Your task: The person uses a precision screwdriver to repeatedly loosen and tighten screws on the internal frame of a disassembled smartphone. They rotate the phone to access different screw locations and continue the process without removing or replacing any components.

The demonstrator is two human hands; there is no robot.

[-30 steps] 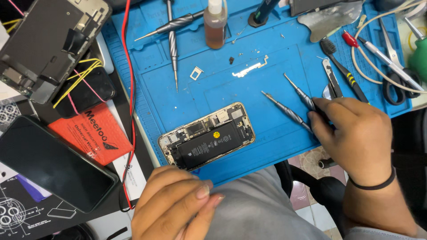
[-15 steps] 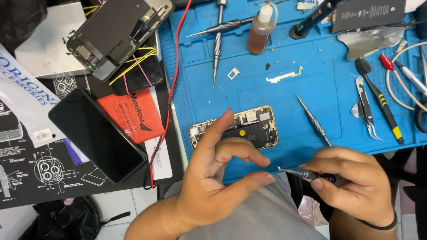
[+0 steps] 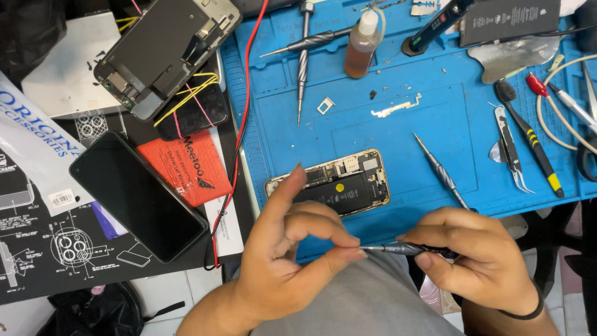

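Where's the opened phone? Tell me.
In the head view, the opened phone lies on the blue mat, centre, just beyond the left hand.
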